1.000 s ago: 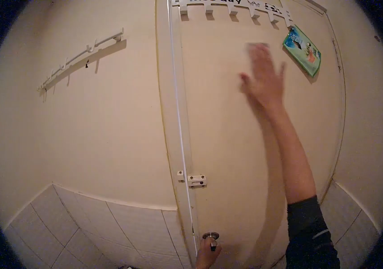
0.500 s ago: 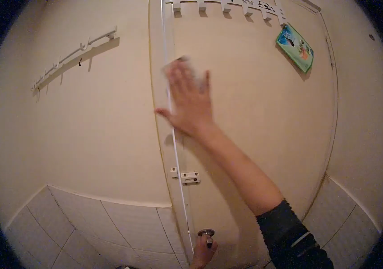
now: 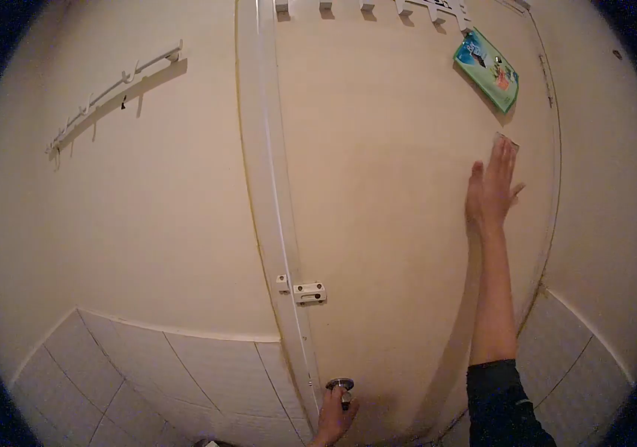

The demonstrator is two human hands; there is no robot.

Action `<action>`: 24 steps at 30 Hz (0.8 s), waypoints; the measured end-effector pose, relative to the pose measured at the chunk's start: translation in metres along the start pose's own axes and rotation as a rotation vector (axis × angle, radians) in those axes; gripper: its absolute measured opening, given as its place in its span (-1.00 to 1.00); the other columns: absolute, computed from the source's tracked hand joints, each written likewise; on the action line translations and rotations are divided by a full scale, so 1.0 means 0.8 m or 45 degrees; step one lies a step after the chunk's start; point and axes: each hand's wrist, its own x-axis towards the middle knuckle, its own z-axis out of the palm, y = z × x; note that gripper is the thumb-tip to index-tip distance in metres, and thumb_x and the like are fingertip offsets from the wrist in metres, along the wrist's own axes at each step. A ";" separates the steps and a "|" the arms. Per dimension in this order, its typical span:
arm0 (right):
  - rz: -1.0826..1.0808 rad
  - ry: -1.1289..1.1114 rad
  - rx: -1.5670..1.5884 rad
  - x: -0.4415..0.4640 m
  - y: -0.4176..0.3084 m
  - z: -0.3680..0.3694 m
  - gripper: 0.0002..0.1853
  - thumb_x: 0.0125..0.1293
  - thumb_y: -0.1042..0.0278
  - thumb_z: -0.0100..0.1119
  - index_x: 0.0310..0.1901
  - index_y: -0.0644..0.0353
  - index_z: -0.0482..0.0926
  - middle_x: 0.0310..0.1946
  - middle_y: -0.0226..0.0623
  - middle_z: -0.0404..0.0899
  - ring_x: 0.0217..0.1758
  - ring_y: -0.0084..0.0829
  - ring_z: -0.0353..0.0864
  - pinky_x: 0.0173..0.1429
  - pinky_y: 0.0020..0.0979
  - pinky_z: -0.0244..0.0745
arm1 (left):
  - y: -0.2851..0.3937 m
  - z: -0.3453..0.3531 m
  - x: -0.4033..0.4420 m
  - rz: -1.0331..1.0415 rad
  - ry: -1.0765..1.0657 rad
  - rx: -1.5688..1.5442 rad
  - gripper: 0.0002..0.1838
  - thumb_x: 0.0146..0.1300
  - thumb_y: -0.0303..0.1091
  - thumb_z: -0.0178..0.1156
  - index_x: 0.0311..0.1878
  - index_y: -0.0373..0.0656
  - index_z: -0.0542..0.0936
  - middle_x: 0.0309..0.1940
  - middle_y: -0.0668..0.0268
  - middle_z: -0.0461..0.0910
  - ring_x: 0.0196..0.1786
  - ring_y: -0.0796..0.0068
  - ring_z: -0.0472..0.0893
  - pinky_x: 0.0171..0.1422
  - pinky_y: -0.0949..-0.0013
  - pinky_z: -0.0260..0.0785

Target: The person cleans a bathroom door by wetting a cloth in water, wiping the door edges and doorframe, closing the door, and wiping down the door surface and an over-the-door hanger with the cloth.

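My right hand (image 3: 494, 192) lies against the upper right part of the cream door (image 3: 385, 208), fingers pointing up. Under its fingertips is a thin greyish cloth (image 3: 511, 141), of which only the edges show. Just above hangs a green and blue packet (image 3: 487, 70). Low on the door, my left hand (image 3: 335, 417) is closed on the round metal door knob (image 3: 345, 398), with the fingers around its left side.
A white hook rack (image 3: 400, 7) crosses the door top. Another hook rail (image 3: 125, 78) is on the left wall. A white latch (image 3: 309, 293) sits at the door's left edge. Pale tiles (image 3: 207, 372) cover the lower wall.
My right hand has swept left to the door's edge and then back across to the far right, below the packet. My left hand has stayed on the knob. The view has shifted slightly.
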 end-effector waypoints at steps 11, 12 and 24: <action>-0.883 -0.353 0.446 -0.119 -0.266 -0.031 -0.06 0.04 -0.50 -0.32 0.37 -0.05 -0.05 0.42 -0.45 -0.19 0.48 -0.51 -0.27 0.23 0.40 -0.67 | -0.018 0.012 0.004 0.157 0.174 -0.033 -0.59 0.10 -0.16 0.17 -0.11 -0.24 0.35 -0.20 -0.04 0.39 -0.15 -0.07 0.44 -0.10 0.06 0.32; -0.931 -0.299 0.429 -0.118 -0.262 -0.029 -0.07 0.04 -0.51 -0.35 0.37 -0.07 -0.03 0.42 -0.47 -0.18 0.48 -0.52 -0.26 0.23 0.40 -0.66 | -0.018 0.011 0.004 0.121 0.144 -0.051 -0.59 0.10 -0.16 0.17 -0.11 -0.24 0.36 -0.21 -0.03 0.40 -0.16 -0.06 0.44 -0.10 0.07 0.32; 0.083 -0.125 -0.136 -0.039 0.107 -0.004 -0.19 0.17 0.34 0.08 0.39 -0.05 -0.15 0.43 -0.45 -0.25 0.49 -0.42 -0.30 0.29 0.33 -0.47 | -0.009 0.008 0.003 0.054 0.111 -0.040 -0.60 0.10 -0.18 0.16 -0.11 -0.24 0.35 -0.20 -0.05 0.38 -0.13 -0.09 0.43 -0.10 0.06 0.31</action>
